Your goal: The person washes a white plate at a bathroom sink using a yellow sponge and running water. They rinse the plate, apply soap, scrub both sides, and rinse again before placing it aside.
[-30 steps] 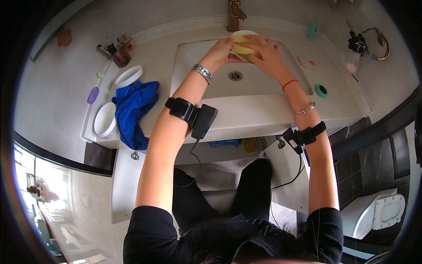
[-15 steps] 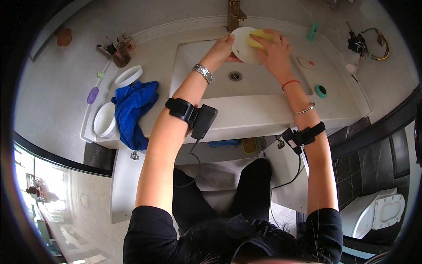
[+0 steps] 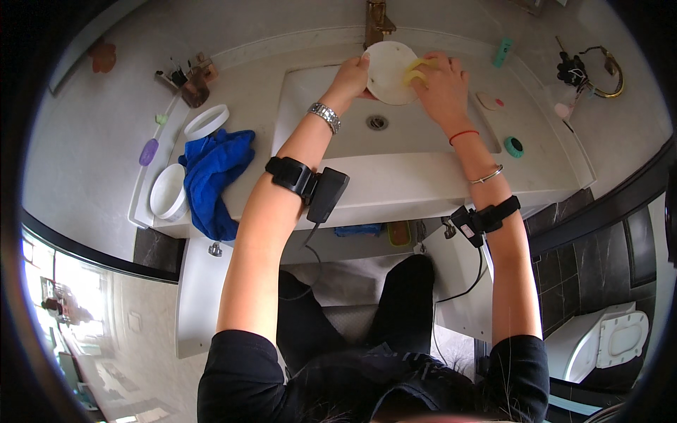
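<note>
Above the far part of the sink (image 3: pixel 324 134), my left hand (image 3: pixel 350 79) grips a round white disc, like a small plate or lid (image 3: pixel 389 70), by its left edge. The disc's broad face is turned up and carries a few small dark specks. In my right hand (image 3: pixel 444 86) is a yellow sponge (image 3: pixel 417 71), pressed at the disc's right edge; the fingers curl round it and hide part of it. Just behind the disc stands a bronze-coloured faucet (image 3: pixel 377 27).
Left of the sink, a blue cloth (image 3: pixel 211 173) lies between a white ring-shaped piece (image 3: pixel 206 123) and a white round container (image 3: pixel 169 192). A brown cup (image 3: pixel 194 92) holds brushes. On the right rest a teal round item (image 3: pixel 514 146) and a soap-like piece (image 3: pixel 486 100). Cabinet doors stand open below.
The sponge has slid from the disc's upper face to its right edge with my right hand. The disc has shifted slightly left, showing more of its face.
</note>
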`<action>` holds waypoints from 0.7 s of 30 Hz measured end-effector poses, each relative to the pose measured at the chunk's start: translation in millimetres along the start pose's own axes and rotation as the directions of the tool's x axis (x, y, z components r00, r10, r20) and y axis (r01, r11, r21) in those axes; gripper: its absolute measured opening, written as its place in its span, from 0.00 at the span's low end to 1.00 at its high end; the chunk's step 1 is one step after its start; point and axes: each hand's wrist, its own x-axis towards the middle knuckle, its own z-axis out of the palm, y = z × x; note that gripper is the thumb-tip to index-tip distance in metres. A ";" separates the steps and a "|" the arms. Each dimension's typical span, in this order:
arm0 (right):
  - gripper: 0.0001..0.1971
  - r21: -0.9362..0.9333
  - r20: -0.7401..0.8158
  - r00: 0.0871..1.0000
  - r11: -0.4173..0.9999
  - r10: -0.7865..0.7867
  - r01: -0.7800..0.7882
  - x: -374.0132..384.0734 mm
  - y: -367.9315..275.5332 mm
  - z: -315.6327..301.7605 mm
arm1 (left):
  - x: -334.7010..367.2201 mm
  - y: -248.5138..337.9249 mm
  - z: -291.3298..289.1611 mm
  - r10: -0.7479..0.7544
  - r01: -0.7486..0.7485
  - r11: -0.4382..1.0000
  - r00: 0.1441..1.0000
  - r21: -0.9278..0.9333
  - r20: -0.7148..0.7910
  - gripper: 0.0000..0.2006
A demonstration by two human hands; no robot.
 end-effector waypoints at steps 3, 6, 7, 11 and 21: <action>0.13 -0.020 -0.134 0.991 0.999 0.022 -0.025 2.0 1.6 0.8 | -5.5 4.1 5.0 0.003 0.001 0.999 0.997 -0.052 0.077 0.24; 0.16 0.107 -0.173 0.985 0.994 -0.016 0.035 3.2 2.3 3.6 | -9.0 5.9 6.9 0.026 -0.016 0.998 0.987 -0.067 0.157 0.23; 0.17 0.158 -0.167 0.985 0.986 -0.030 0.057 2.8 2.3 4.7 | -9.3 5.9 7.0 0.022 -0.010 0.997 0.988 -0.081 0.150 0.23; 0.16 0.179 -0.019 0.994 0.978 -0.104 0.106 -2.1 2.9 7.6 | -8.7 2.5 4.0 -0.011 0.032 0.989 0.991 -0.147 0.137 0.23; 0.14 0.149 0.077 0.997 0.989 -0.010 -0.001 3.6 9.6 11.1 | -2.0 1.2 0.9 -0.042 0.030 0.964 0.998 -0.265 -0.040 0.24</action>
